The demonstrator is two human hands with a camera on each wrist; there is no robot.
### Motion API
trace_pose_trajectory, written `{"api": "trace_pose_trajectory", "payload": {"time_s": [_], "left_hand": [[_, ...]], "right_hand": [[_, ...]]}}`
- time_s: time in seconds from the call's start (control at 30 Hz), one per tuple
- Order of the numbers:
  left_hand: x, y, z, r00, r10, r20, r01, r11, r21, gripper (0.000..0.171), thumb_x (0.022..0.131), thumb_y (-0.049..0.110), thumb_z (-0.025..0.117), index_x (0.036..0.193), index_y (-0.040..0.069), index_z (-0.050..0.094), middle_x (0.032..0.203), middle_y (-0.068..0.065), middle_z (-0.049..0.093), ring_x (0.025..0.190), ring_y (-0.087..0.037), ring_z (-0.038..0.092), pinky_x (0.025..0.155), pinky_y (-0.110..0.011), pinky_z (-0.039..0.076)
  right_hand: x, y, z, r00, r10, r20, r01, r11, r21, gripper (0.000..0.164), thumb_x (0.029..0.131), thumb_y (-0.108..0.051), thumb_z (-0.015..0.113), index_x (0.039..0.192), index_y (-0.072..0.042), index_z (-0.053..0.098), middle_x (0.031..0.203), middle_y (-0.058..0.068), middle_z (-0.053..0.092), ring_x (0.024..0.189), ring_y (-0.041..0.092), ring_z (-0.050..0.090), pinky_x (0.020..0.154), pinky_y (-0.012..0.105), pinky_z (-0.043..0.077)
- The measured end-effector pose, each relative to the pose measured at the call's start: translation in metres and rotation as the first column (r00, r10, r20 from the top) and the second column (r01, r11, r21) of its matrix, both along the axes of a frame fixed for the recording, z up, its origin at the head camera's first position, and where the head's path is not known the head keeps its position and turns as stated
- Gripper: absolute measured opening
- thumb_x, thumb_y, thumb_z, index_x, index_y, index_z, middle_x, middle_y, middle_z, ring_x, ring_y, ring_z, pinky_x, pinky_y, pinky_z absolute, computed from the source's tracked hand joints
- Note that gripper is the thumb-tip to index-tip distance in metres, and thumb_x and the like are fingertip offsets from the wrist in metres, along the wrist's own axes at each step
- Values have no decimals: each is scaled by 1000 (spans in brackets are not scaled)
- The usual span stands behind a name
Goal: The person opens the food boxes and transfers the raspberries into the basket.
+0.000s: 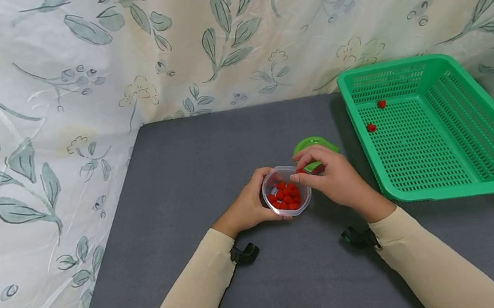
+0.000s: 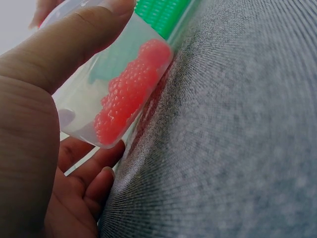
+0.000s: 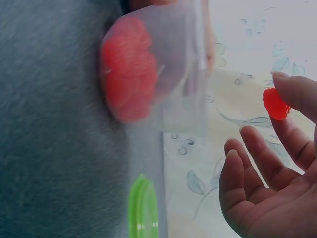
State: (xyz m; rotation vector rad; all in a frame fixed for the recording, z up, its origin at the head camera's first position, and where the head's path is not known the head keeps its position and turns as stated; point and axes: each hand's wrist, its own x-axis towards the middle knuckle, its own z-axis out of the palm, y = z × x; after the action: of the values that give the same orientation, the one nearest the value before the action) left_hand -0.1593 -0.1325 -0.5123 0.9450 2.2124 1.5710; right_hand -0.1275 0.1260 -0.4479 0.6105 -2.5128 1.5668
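Note:
My left hand (image 1: 247, 206) grips a clear plastic container (image 1: 281, 174), thumb on one side and fingers round the other. Several red raspberries (image 1: 286, 196) are heaped on its bottom, and in the left wrist view they show through the wall, low over the table. My right hand (image 1: 340, 176) is just right of the container's rim. Between its thumb and index finger it pinches a single raspberry (image 3: 276, 104); the other fingers are loosely bent. Behind that hand, partly hidden by it, lies a bright green lid (image 1: 314, 142).
A green perforated basket (image 1: 468, 189) stands on the right of the dark grey table (image 1: 191, 162). Two raspberries lie at its left side, one farther back (image 1: 381, 104) and one nearer (image 1: 371, 127). A leaf-patterned cloth (image 1: 230, 39) hangs behind the table.

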Motion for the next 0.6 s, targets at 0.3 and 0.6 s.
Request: {"api": "trace_pose_trajectory", "payload": {"time_s": [0.3, 0.6], "left_hand": [[1, 1, -3, 1000, 0, 1, 0, 1000, 9, 100, 75, 11, 104, 153, 14, 42, 145, -2, 57, 132, -19, 55, 114, -38, 46], [2, 1, -3, 1000, 11, -14, -11, 1000, 2, 100, 74, 15, 105, 153, 15, 43, 144, -1, 59, 131, -18, 56, 114, -39, 44]], "right_hand": [[8, 7, 22, 1000, 27, 1, -27, 998, -65, 13, 99, -6, 83, 104, -8, 70, 129, 10, 68, 109, 20, 66, 85, 34, 57], [15, 17, 35, 997, 67, 46, -56, 976, -212, 13, 99, 2, 79, 104, -1, 68, 129, 18, 67, 111, 27, 67, 82, 32, 59]]}}
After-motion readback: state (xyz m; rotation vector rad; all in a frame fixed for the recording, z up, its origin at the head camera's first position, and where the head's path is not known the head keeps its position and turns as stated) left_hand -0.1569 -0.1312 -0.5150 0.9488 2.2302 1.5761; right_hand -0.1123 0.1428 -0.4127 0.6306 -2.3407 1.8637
